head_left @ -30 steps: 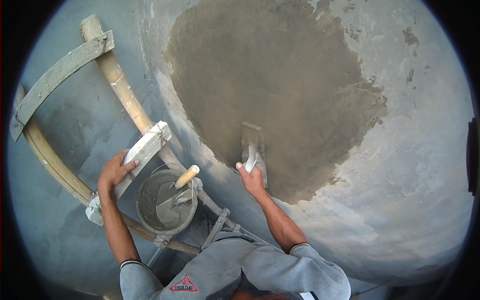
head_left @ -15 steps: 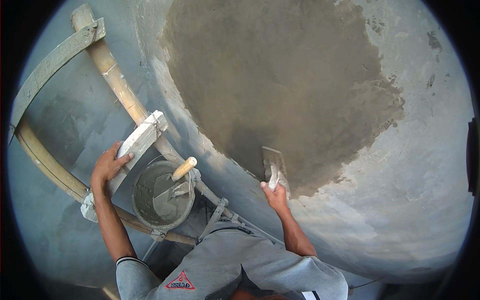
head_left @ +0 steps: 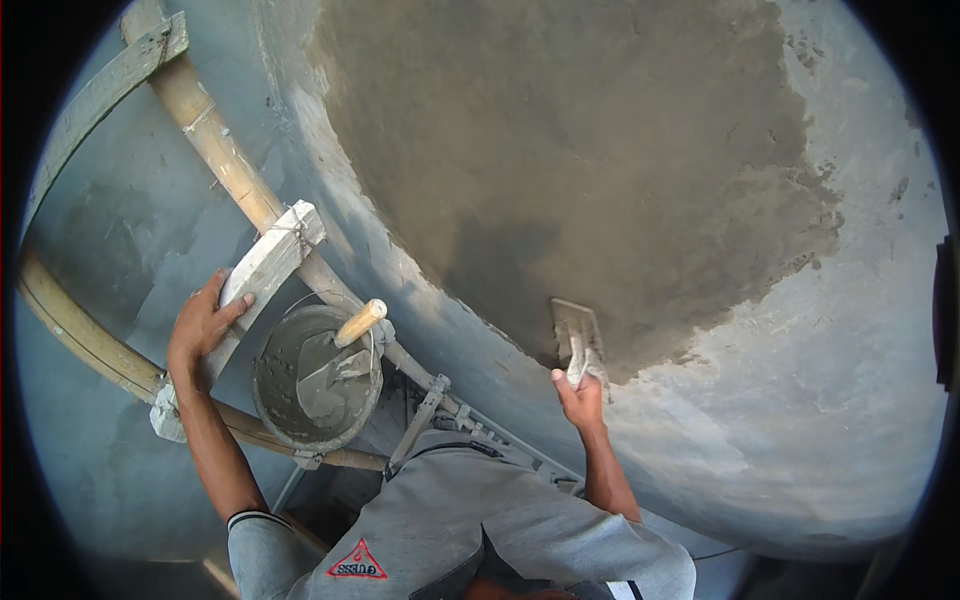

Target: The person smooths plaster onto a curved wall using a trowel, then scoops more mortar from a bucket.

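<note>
My right hand (head_left: 583, 398) is closed on the handle of a plastering trowel (head_left: 576, 322), whose flat blade lies against the wet dark plaster patch (head_left: 590, 150) near its lower edge. Out to the left, my left hand (head_left: 204, 325) grips a pale wooden crosspiece (head_left: 265, 262) of a bamboo ladder, fingers over its far edge and thumb on top. A bucket (head_left: 262, 395) of grey mortar hangs by the ladder, between my two arms. A second trowel with a wooden handle (head_left: 361, 323) rests in it, its blade lying on the mortar.
The bamboo ladder's right pole (head_left: 225, 150) and left pole (head_left: 85, 325) run up the left side. Another wooden crosspiece (head_left: 105, 95) joins them higher up. Paler grey wall (head_left: 760, 400) surrounds the dark patch on the right and below.
The trowel in my right hand has moved slightly right relative to the plaster patch. My left hand keeps its hold on the crosspiece. The whole view has shifted a little.
</note>
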The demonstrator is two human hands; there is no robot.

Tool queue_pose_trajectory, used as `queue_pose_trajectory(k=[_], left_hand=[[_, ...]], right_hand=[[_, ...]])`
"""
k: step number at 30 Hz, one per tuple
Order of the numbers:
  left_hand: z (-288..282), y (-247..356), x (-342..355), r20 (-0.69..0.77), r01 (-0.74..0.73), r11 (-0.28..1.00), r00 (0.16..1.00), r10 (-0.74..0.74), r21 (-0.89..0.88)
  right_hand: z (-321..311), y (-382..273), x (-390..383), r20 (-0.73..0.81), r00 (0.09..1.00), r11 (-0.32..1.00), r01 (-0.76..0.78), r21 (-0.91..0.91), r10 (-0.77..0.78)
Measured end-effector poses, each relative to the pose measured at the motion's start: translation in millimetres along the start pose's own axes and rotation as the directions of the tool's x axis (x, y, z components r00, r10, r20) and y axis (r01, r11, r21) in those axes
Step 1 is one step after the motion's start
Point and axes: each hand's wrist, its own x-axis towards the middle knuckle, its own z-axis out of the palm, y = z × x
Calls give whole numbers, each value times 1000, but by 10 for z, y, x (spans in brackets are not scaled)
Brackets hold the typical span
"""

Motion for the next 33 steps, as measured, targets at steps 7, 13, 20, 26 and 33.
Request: queue_pose_trajectory(k=[7, 13, 20, 26, 33], left_hand=[[-57, 289, 26, 16, -27, 998, 999, 28, -63], [-14, 101, -37, -43, 12, 997, 999, -9, 70], [-98, 225, -10, 36, 29, 998, 999, -27, -61], [-112, 220, -35, 21, 44, 999, 999, -44, -4], [-116, 320, -9, 28, 60, 997, 998, -59, -50]], right_hand=[[925, -952, 877, 165, 986, 961, -12, 276, -35], [1159, 351, 312, 42, 986, 987, 162, -20, -161], [1928, -1323, 1496, 71, 960, 951, 256, 176, -271], [2246, 566, 866, 7, 921, 921, 389, -36, -389], [2128, -1420, 1594, 206, 950, 972, 228, 59, -236]])
